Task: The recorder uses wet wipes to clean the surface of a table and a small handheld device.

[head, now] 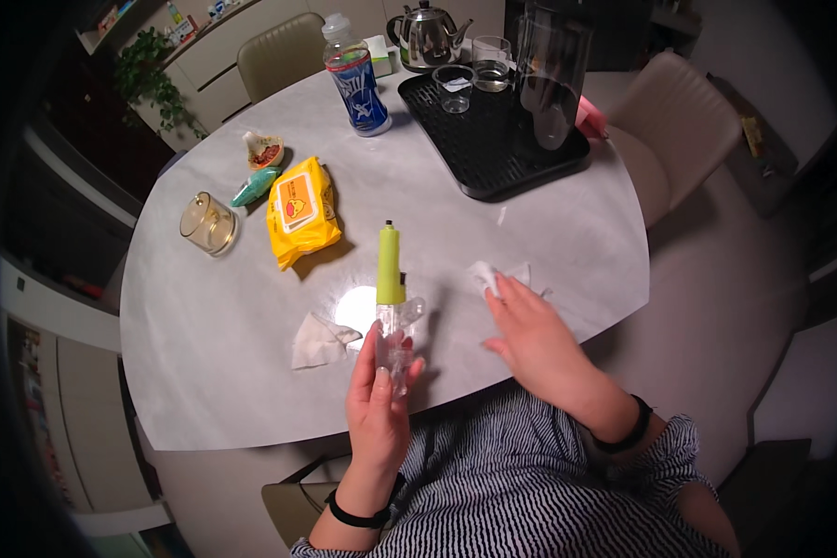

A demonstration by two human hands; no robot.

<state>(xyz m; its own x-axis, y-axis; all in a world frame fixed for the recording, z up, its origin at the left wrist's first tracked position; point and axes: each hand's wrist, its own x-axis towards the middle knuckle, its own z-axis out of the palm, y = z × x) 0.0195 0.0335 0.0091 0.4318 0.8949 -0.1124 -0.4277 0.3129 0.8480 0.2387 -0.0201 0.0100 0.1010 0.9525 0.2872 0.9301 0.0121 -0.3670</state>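
My left hand (383, 390) grips the clear plastic lower part of a toy-like device with a lime-green barrel (389, 261), held upright above the table's near side. My right hand (533, 331) is spread low over the table, its fingertips at a crumpled white tissue (485, 277); whether they pinch it cannot be told. Another crumpled tissue (317, 342) lies left of my left hand. Beyond it rests a yellow pack of wet wipes (303, 213) with a duck picture on its label.
On the grey marbled table (202, 363) stand an amber glass mug (209, 224), a green packet (256, 186), a small bowl (264, 151), a blue-labelled bottle (357, 87) and a steel kettle (429, 35). A black tray (460, 160) holds cups and a tall pitcher (551, 77).
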